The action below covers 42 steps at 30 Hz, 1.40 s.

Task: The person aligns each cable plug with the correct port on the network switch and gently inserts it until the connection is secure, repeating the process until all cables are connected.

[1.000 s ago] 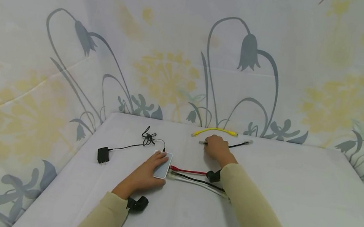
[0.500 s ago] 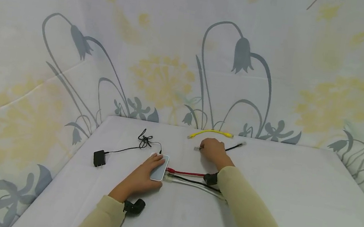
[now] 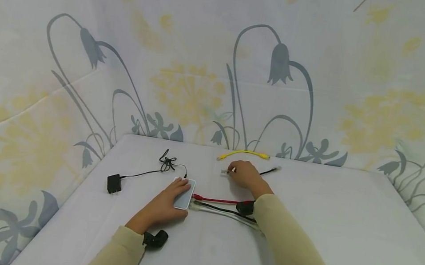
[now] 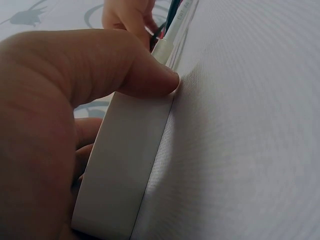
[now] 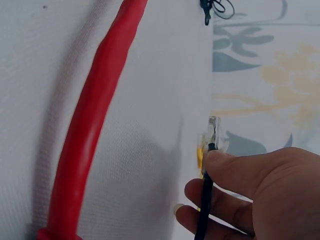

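Note:
My left hand (image 3: 164,202) holds a small white network switch (image 3: 186,197) flat on the table. Its fingers lie over the top, and the thumb presses the near side wall, as the left wrist view shows. With thumb and fingers, my right hand (image 3: 248,176) pinches a short black Ethernet cable (image 3: 269,171) just behind its clear plug (image 5: 214,129). That plug points left, apart from the switch; the cable's other end sticks out right of the hand. A red cable (image 3: 215,200), another black cable (image 3: 222,209) and a white cable (image 3: 225,215) run from the switch's right side.
Behind the right hand lies a short yellow Ethernet cable (image 3: 244,152), near the table's back edge. Left of the switch is a black power adapter (image 3: 114,183), its thin knotted cord (image 3: 168,163) running to the switch's back. The right forearm passes over the cables' right ends.
My right hand has moved slightly left and nearer, carrying the black cable's plug away from the yellow cable. The left hand stays on the switch. The head view has shifted a little.

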### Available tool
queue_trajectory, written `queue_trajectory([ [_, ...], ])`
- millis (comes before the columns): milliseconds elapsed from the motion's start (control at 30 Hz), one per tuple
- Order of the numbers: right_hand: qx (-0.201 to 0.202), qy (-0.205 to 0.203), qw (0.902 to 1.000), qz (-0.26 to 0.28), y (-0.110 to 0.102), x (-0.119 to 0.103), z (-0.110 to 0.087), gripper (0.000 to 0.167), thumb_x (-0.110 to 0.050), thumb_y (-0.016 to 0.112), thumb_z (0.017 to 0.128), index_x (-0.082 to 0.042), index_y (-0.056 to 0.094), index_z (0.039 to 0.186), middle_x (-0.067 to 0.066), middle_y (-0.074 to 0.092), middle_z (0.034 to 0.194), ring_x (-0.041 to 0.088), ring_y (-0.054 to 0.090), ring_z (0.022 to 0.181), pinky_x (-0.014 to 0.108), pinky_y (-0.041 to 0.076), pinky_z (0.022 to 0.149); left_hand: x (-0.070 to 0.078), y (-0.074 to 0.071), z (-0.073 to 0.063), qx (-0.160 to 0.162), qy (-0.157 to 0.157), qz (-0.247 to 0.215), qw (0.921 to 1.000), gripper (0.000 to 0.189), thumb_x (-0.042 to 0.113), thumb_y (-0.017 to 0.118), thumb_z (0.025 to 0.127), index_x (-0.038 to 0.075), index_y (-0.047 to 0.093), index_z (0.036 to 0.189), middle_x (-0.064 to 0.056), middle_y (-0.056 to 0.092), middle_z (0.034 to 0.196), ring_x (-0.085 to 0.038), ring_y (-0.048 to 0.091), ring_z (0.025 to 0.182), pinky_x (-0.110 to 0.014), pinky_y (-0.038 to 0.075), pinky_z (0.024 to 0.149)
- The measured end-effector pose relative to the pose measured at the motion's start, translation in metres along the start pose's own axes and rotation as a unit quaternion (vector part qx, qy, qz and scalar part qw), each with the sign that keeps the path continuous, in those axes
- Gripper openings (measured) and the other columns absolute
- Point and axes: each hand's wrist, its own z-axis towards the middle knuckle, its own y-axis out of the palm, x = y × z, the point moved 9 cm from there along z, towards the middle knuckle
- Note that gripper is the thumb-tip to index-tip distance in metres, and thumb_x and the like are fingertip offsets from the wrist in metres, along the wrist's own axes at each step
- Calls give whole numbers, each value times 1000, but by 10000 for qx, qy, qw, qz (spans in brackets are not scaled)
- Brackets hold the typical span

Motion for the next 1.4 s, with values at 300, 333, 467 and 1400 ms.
queue_trajectory([
  [300,-7,-179,9995,256,1,-2,-3,24,-21,57,97,-12,68,115,9,68,105,21,61,90,39,49,82,1,-2,0,23,88,-64,9999,78,22,72,74,13,44,146,-2,30,159,-27,15,151,-53,31,111],
  [333,-23,-180,9993,326,1,-2,-4,24,-22,56,97,-12,68,116,9,68,105,21,61,90,39,49,82,1,-2,0,23,91,-64,9999,78,22,72,74,13,44,146,-2,30,159,-27,15,151,-53,31,111],
  [467,-91,-154,9981,585,2,-2,-6,25,-24,56,97,-13,67,117,8,68,106,20,60,89,37,49,80,2,-1,-1,29,105,-61,9999,78,21,72,74,13,44,146,-3,30,159,-27,15,151,-54,31,111],
  [1400,-336,-179,9916,1234,4,-14,-26,25,-25,56,97,-22,66,120,6,65,112,20,57,95,37,48,81,1,0,0,-48,-38,14,10000,79,22,71,75,15,42,148,0,29,160,-25,13,152,-53,28,114],
])
